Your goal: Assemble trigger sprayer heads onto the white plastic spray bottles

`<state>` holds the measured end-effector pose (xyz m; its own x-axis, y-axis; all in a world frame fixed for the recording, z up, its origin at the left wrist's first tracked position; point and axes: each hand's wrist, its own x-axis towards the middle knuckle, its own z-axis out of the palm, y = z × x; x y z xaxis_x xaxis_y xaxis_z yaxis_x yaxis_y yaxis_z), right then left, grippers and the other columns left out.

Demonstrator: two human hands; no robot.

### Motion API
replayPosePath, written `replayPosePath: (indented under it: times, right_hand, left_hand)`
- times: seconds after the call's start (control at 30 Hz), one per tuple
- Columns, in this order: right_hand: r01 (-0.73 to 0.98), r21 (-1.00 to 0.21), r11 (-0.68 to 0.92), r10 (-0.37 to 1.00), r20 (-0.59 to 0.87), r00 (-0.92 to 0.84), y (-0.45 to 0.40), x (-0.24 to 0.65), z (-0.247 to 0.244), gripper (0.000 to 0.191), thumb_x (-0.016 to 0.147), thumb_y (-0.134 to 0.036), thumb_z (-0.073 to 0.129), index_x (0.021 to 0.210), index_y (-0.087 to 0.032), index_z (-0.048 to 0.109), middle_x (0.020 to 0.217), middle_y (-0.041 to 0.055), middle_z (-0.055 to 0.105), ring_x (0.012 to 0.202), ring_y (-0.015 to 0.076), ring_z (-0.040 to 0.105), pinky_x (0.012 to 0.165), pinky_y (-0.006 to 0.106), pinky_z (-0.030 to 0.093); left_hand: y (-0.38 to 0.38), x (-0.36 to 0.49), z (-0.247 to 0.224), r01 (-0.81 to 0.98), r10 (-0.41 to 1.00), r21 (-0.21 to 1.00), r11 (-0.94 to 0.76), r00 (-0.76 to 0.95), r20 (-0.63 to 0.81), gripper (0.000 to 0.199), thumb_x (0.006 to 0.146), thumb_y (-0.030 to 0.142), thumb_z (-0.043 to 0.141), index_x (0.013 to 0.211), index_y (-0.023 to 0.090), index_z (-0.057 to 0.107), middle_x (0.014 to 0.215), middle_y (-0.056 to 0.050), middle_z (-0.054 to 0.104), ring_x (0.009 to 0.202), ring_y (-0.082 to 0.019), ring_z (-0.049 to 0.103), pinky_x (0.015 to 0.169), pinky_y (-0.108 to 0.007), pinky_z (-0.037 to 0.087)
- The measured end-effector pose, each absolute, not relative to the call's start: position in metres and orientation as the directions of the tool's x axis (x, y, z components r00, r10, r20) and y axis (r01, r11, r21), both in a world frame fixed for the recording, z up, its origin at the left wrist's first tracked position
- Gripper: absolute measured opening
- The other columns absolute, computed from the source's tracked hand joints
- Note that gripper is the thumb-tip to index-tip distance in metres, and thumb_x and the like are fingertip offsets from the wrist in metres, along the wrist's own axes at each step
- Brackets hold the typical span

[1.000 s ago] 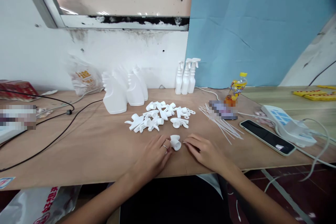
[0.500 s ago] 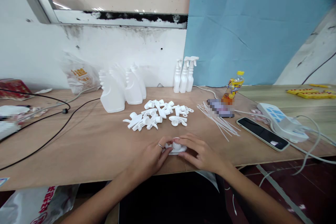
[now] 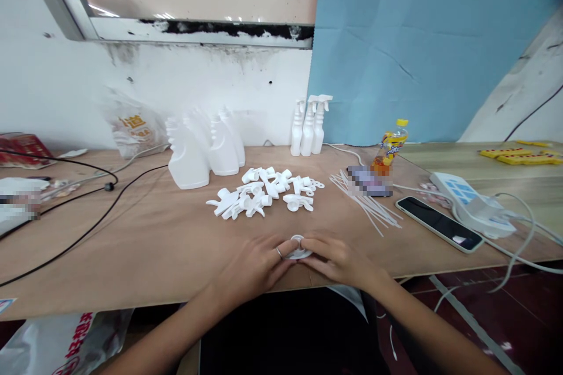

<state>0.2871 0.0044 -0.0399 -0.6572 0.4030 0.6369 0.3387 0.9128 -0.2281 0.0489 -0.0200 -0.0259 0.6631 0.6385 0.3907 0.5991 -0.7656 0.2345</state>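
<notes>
Spray head (image 3: pixel 301 255) tipped, opening now toward camera; right hand (image 3: pixel 338 258), earlier apart, touching.

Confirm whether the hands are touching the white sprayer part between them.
Touching: the head view shows the left hand and right hand pinching the white sprayer part from either side, with no gap visible.
</notes>
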Motion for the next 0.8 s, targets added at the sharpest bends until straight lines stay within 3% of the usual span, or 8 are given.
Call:
replayPosePath:
  times: [0.17,0.27,0.37,0.47,0.6,0.7,0.8]
  right_hand:
    - [0.369,-0.168,0.914,0.388,0.621,-0.681,0.002,0.289,-0.037,0.023,0.096,-0.024,0.06,0.119,-0.021,0.06,0.104,0.0079,0.072,0.094,0.02,0.069,0.087,0.035,0.055]
    - [0.438,-0.274,0.856,0.51,0.585,-0.631,0.003,0.298,-0.028,0.036,0.095,-0.031,0.062,0.13,-0.025,0.055,0.114,0.006,0.072,0.099,0.0202,0.068,0.095,0.038,0.052]
    - [0.625,-0.316,0.714,0.656,0.614,-0.439,0.016,0.322,-0.02,0.042,0.097,-0.031,0.057,0.138,-0.025,0.05,0.122,0.0078,0.069,0.103,0.0215,0.067,0.097,0.04,0.05]
    - [0.886,-0.158,0.437,0.738,0.627,-0.252,0.037,0.357,-0.016,0.026,0.095,-0.03,0.053,0.115,-0.018,0.066,0.117,0.0135,0.068,0.11,0.0294,0.063,0.097,0.044,0.046]
    - [1.0,-0.015,0.006,0.935,0.355,0.0,0.053,0.394,-0.021,0.023,0.091,-0.034,0.057,0.085,-0.015,0.069,0.092,0.0163,0.071,0.088,0.0311,0.067,0.072,0.037,0.046]
    - [0.998,-0.029,-0.057,0.972,0.225,0.062,0.055,0.402,-0.026,0.025,0.092,-0.032,0.053,0.077,-0.017,0.067,0.08,0.0142,0.072,0.077,0.0287,0.068,0.063,0.033,0.04]
    - [0.996,-0.048,-0.074,0.973,0.217,0.083,0.055,0.401,-0.026,0.025,0.09,-0.025,0.05,0.073,-0.018,0.067,0.08,0.0154,0.072,0.078,0.0293,0.069,0.061,0.033,0.039]
  left_hand:
    - [-0.017,0.047,-0.032,0.593,0.617,0.201,-0.78,0.673,0.407,0.025,0.102,0.034,0.046,0.124,0.024,0.054,0.096,-0.004,0.066,0.085,-0.018,0.065,0.075,-0.029,0.052]
    - [-0.018,0.047,-0.036,0.609,0.625,0.204,-0.766,0.635,0.453,0.029,0.102,0.034,0.047,0.129,0.023,0.048,0.102,-0.005,0.068,0.089,-0.02,0.066,0.076,-0.031,0.053]
    - [-0.019,0.048,-0.04,0.622,0.641,0.232,-0.748,0.586,0.495,0.033,0.101,0.033,0.049,0.132,0.022,0.044,0.117,-0.008,0.067,0.103,-0.022,0.065,0.086,-0.036,0.054]
    - [-0.018,0.048,-0.042,0.638,0.661,0.245,-0.73,0.568,0.49,0.037,0.1,0.031,0.051,0.134,0.023,0.042,0.122,-0.009,0.066,0.108,-0.023,0.065,0.09,-0.037,0.054]
    - [-0.018,0.048,-0.043,0.645,0.674,0.25,-0.722,0.572,0.468,0.035,0.099,0.032,0.051,0.133,0.024,0.044,0.121,-0.008,0.067,0.106,-0.024,0.066,0.088,-0.037,0.054]
    - [-0.019,0.048,-0.042,0.642,0.69,0.288,-0.711,0.556,0.463,0.045,0.099,0.032,0.053,0.141,0.027,0.037,0.126,-0.006,0.065,0.108,-0.022,0.065,0.091,-0.036,0.054]
    - [-0.019,0.048,-0.042,0.625,0.682,0.3,-0.72,0.559,0.472,0.05,0.099,0.031,0.054,0.144,0.027,0.033,0.127,-0.006,0.065,0.11,-0.021,0.065,0.093,-0.034,0.054]
